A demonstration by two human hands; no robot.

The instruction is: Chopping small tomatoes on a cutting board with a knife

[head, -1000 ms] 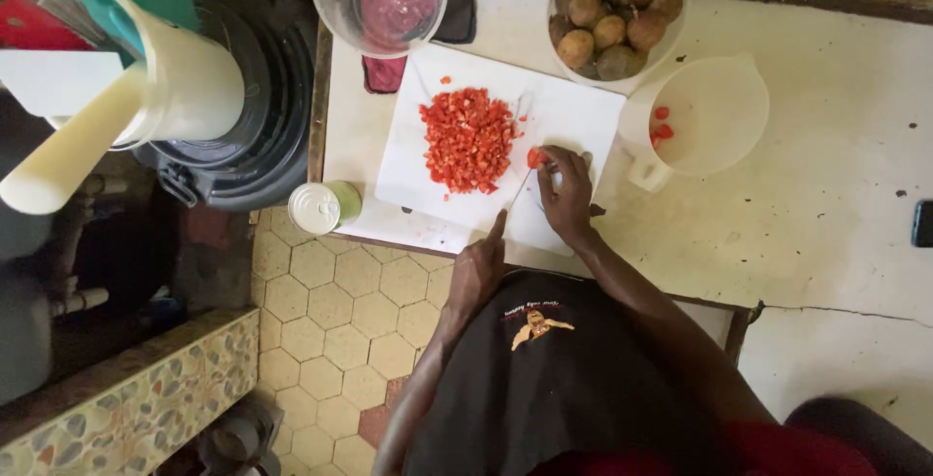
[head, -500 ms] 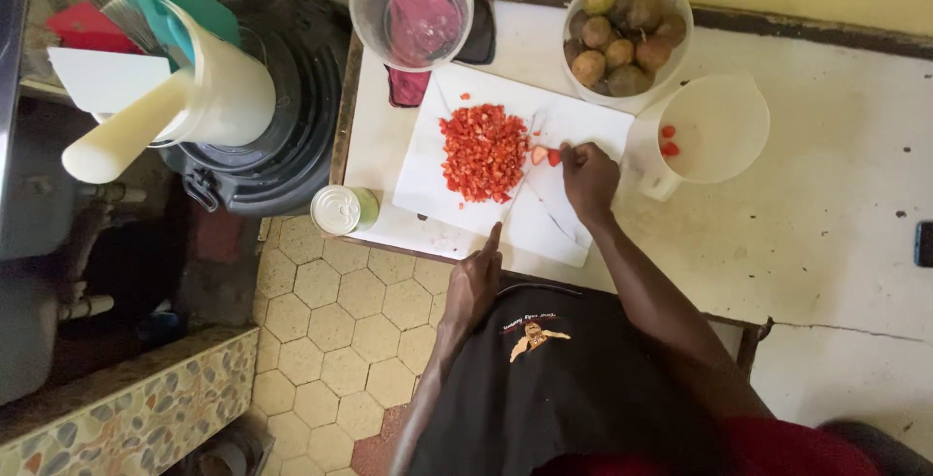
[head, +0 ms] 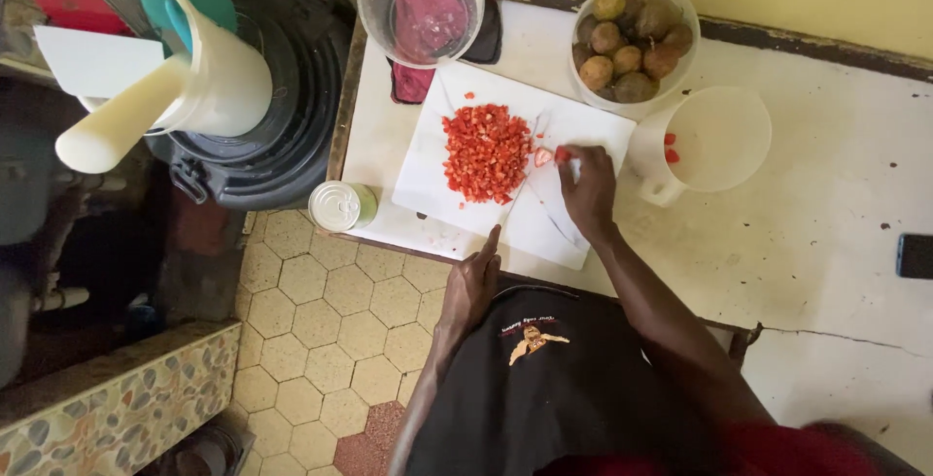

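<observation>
Worn white-painted surface [head: 836,243] w/ chips and stains, hexagon-tiled floor [head: 330,321] at 7 o'clock below it.

Nearest the person: left hand [head: 473,282] at the near edge of the white rectangular plastic cutting board [head: 593,126], fingers curled round the handle of a thin-bladed knife [head: 517,185], blade running up toward 1 o'clock along the right side of the pile. Right hand [head: 588,185] sits on the board just right of the blade, fingertips pinched shut on a small piece of red pepper [head: 561,155]; a pale-fleshed slice lies just beside it.

Mid-board: heap of finely diced red pepper [head: 486,151], at 11 o'clock from the right hand, touching the blade line. Small silver-topped tin can [head: 342,206] off the board's left corner, at 9 o'clock.

Farther: white plastic jug w/ handle [head: 714,141] at 2 o'clock, a few red bits inside. Clear round bowl of brown-green round fruits [head: 632,44] at 12 o'clock. Clear tub holding something pink [head: 420,10] at 11 o'clock. Black round bin lid [head: 292,97] far left.

To cut well, my view: keep fingertips tucked back from the edge, hold the piece flat side down so it can't roll, short strokes, and keep cut bits pushed toward the heap, not the board's edge.
</observation>
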